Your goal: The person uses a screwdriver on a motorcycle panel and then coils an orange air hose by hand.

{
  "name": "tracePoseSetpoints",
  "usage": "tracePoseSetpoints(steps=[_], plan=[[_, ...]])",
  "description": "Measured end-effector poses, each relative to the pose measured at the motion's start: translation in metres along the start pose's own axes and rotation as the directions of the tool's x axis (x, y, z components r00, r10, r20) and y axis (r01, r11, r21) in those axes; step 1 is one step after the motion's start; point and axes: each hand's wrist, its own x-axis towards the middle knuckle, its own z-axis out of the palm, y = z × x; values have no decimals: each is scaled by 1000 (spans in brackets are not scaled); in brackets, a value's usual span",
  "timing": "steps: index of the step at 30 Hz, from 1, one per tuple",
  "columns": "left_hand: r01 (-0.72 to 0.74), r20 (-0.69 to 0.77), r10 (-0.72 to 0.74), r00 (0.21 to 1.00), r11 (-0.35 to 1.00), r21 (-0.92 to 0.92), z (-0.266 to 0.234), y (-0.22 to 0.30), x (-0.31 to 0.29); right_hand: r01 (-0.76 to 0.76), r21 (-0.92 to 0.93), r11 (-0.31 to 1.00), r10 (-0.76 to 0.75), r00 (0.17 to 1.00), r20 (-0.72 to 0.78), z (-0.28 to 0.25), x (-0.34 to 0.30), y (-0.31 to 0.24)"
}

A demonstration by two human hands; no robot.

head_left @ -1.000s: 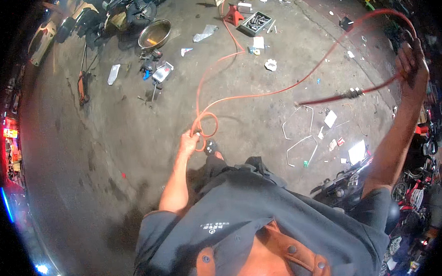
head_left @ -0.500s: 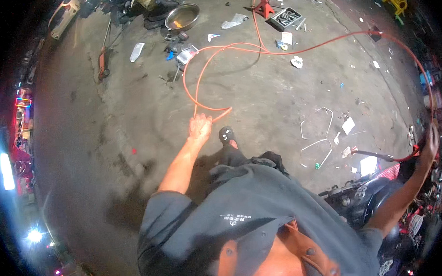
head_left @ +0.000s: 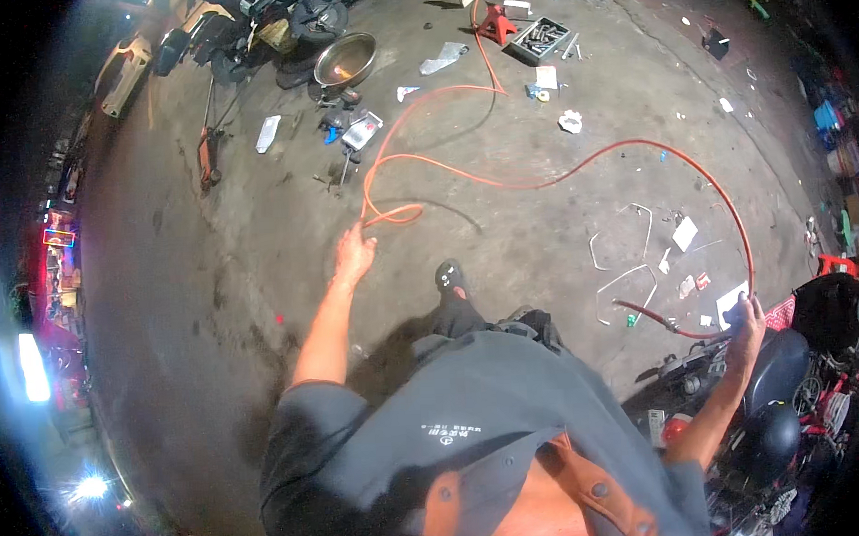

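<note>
Head view: the left hand has its fingers closed around a thin, flexible orange-red hose; the right hand holds it near its darker end, fingers curled round it. The hose curves between both hands and runs past a red metal jack stand. Two containers stand farther off — a round silvery metal basin with an unclear orange patch inside, and a grey rectangular tray full of dark, slim metal pieces.

The right hand hides the hose (a short stretch).
</note>
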Motion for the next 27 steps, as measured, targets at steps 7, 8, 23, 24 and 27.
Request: tracePoseSetpoints(steps=[7,8,23,24,27], plan=[[-34,340,98,935,981,-190,10,64,23,253,61,965,-247,964,-96,-67,-74,-56],[-47,357,134,924,969,-242,4,73,25,281,126,951,-255,948,-191,-85,-92,-61],[-75,-317,843,435,-317,-945,-112,346,-53,-29,-873,487,-686,606,-403,-101,-397,-133],[749,43,961,272,-183,-636,-116,347,-53,109,-740,664,-634,608,-478,-103,-438,-127],[932,180,980,90,-19,-363,-103,368,-57,80,-585,807,-532,531,-660,-96,-488,-115]])
